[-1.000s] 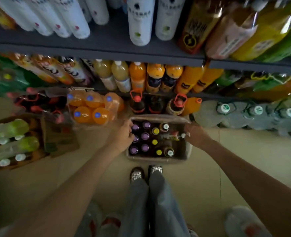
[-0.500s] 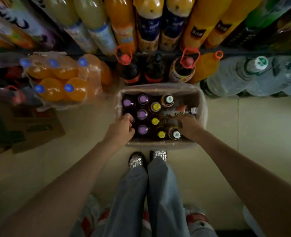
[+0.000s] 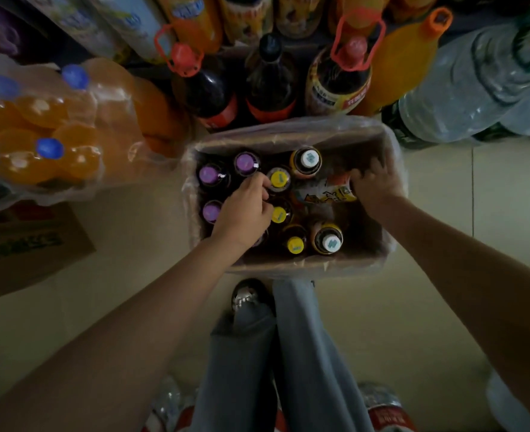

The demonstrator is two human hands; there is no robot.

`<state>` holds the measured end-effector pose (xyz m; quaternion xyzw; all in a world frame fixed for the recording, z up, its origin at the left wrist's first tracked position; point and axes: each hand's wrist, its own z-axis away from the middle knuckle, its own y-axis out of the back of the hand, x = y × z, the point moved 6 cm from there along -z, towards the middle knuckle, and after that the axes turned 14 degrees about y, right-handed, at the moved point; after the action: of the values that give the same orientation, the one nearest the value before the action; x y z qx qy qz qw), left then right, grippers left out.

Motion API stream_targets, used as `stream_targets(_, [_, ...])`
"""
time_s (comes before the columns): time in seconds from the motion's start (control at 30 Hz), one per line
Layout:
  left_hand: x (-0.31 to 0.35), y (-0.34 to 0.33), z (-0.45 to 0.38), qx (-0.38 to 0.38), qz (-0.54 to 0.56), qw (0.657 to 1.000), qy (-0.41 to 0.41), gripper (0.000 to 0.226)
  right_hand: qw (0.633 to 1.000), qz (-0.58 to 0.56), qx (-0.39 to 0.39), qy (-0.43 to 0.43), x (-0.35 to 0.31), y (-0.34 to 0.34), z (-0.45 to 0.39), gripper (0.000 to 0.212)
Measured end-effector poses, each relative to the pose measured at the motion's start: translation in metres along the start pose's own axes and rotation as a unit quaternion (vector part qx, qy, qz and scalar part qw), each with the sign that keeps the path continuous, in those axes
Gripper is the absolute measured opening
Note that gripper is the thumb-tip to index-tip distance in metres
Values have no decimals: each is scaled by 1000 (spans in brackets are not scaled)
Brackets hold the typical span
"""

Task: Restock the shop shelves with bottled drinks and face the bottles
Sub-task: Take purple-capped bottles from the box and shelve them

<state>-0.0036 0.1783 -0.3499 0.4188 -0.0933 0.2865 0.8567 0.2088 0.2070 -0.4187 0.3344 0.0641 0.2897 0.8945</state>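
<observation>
A plastic-lined cardboard box [image 3: 291,269] stands on the floor by my feet, holding upright bottles with purple caps [image 3: 247,162], yellow caps [image 3: 280,179] and white caps [image 3: 309,158]. My left hand [image 3: 245,210] is inside the box, its fingers closed around a dark bottle between the purple and yellow caps. My right hand [image 3: 374,185] grips the end of a bottle lying on its side [image 3: 323,192], which has a white and orange label. The cap of the bottle under my left hand is hidden.
Large cola bottles [image 3: 270,82] and orange drink bottles [image 3: 397,67] stand on the bottom shelf behind the box. Big water jugs [image 3: 463,95] lie at right. A shrink-wrapped pack of orange soda [image 3: 55,132] and a cardboard box [image 3: 24,247] sit at left.
My head has dropped lower and closer to the box. Both hands moved from the box's rim down among the bottles, the left closing on an upright bottle and the right on the lying bottle.
</observation>
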Motion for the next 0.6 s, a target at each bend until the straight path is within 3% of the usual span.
stream_targets(0.1, [-5,-1,0,4,-13,1000,-4,28,1000,-15,15,20,1,1,4,53])
stream_targets(0.23, [-11,3,4,17,-11,999,32,30,990,-13,87,108,-34,33,25,43])
stream_targets(0.4, [8,-5,10,-71,27,997,15,58,972,-86,140,168,-58,117,59,53])
stream_targets(0.5, [28,-6,11,-161,68,985,-11,85,944,-99,191,250,-52,167,89,44])
stream_targets(0.6, [39,13,13,-146,190,971,15,79,891,-227,277,278,-34,202,105,40])
